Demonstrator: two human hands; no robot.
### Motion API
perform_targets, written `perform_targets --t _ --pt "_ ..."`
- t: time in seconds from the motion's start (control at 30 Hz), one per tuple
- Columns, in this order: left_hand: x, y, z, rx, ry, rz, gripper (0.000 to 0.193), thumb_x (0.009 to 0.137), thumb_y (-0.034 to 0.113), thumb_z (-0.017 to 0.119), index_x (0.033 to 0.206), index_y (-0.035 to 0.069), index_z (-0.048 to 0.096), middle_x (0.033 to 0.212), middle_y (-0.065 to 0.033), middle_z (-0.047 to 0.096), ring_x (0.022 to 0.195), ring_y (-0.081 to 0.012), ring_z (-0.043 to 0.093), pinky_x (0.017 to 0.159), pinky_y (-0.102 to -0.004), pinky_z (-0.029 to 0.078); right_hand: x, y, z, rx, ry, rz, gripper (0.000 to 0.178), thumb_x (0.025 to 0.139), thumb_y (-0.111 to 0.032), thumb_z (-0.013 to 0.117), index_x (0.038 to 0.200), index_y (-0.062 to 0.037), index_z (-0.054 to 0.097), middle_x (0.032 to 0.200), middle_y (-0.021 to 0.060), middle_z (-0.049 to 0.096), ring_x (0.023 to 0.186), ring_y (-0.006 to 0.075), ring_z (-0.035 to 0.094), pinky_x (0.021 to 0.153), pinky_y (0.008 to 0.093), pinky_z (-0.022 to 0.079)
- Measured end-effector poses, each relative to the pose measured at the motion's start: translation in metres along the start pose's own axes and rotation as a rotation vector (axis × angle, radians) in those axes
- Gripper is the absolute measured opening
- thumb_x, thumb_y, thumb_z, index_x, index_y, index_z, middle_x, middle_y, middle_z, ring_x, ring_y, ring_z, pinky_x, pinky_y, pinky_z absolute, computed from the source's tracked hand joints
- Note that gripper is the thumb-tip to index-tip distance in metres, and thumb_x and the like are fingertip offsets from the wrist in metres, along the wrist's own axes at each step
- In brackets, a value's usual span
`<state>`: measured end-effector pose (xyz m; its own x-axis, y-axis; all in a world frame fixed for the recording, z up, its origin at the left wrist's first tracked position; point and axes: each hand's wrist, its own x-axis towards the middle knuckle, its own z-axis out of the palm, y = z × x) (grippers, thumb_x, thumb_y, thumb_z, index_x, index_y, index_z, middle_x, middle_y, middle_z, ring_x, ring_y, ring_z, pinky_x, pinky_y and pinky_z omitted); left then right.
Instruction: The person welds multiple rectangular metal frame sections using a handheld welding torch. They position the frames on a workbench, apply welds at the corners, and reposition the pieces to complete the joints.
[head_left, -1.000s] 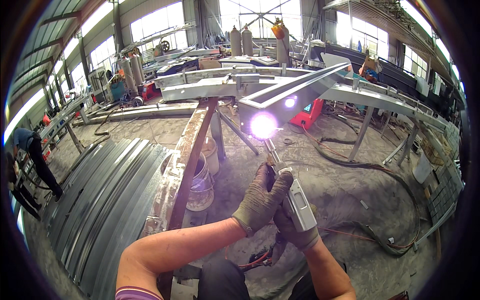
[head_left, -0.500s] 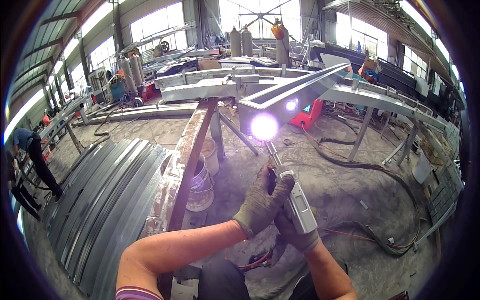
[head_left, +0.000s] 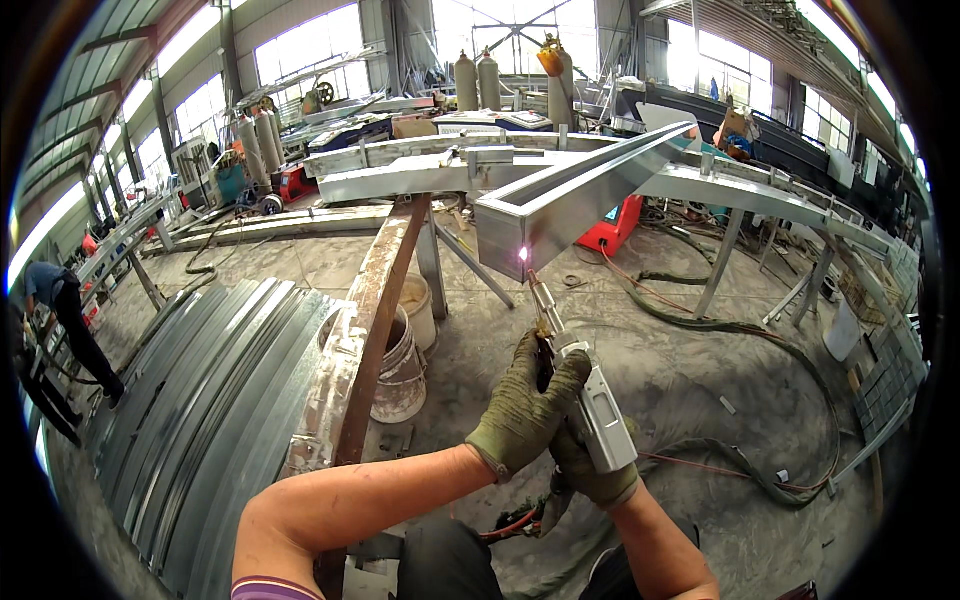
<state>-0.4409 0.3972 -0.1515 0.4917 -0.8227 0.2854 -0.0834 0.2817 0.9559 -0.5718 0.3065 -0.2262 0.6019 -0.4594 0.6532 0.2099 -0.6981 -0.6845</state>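
Both my hands wear green work gloves and grip a silver handheld welding gun (head_left: 606, 425). My left hand (head_left: 522, 405) is closed round its front part, thumb over the body. My right hand (head_left: 590, 468) wraps the rear from below, its fingers partly hidden. The slim nozzle points up at the near end of a long, shiny metal box section (head_left: 502, 238). A small pink-white glow (head_left: 524, 255) shines on that end's vertical corner, just above the nozzle tip. The section slants away to the far right, over a metal frame (head_left: 395, 184).
A rusty beam (head_left: 372, 340) runs beside my left arm, with buckets (head_left: 401, 380) next to it. Ribbed metal sheets (head_left: 200, 420) cover the floor at left, where another person (head_left: 70, 310) bends over. Hoses (head_left: 790, 350) curl at right. A red machine (head_left: 612, 228) stands behind the section.
The large violet-white glare at the section's corner has shrunk to a small spot, and the second bright spot beside it is gone. My hands have barely moved.
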Motion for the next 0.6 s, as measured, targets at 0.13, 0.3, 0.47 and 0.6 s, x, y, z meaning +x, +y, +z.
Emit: perform_targets --t 0.13,0.3,0.47,0.6 --pt "0.001 0.004 -0.002 0.056 0.029 -0.028 0.073 0.114 0.042 0.070 0.165 -0.002 0.042 0.134 -0.0139 0.071 0.123 -0.0189 0.065 0.110 -0.0367 0.053 0.003 -0.002 0.002 0.056 0.004 -0.007 0.019 0.094 -0.007 0.082 0.112 -0.0015 0.079 0.089 0.0146 0.077 0.076 0.0345 0.078 0.069 0.0422 0.062" --pt "0.001 0.008 -0.002 0.061 0.019 -0.038 0.072 0.114 0.042 0.070 0.165 -0.002 0.044 0.135 -0.0147 0.071 0.122 -0.0189 0.065 0.108 -0.0369 0.054 0.001 0.002 0.002 0.077 0.002 0.017 0.024 0.094 -0.007 0.082 0.117 0.0000 0.080 0.090 0.0154 0.078 0.076 0.0352 0.078 0.070 0.0423 0.062" --pt "0.000 0.018 -0.001 0.072 0.025 -0.041 0.067 0.115 0.041 0.068 0.161 -0.002 0.046 0.134 -0.0145 0.071 0.122 -0.0182 0.065 0.107 -0.0368 0.054 0.006 -0.005 -0.001 0.016 0.003 -0.043 0.021 0.093 -0.006 0.082 0.114 -0.0001 0.080 0.089 0.0151 0.077 0.075 0.0352 0.077 0.069 0.0428 0.062" --pt "-0.002 0.022 0.000 0.068 0.024 -0.044 0.063 0.116 0.040 0.067 0.159 -0.001 0.047 0.135 -0.0139 0.070 0.124 -0.0173 0.064 0.108 -0.0365 0.053 0.006 -0.011 0.001 0.046 -0.012 0.037 0.017 0.093 -0.005 0.081 0.109 0.0000 0.078 0.088 0.0154 0.076 0.074 0.0361 0.077 0.068 0.0432 0.062"
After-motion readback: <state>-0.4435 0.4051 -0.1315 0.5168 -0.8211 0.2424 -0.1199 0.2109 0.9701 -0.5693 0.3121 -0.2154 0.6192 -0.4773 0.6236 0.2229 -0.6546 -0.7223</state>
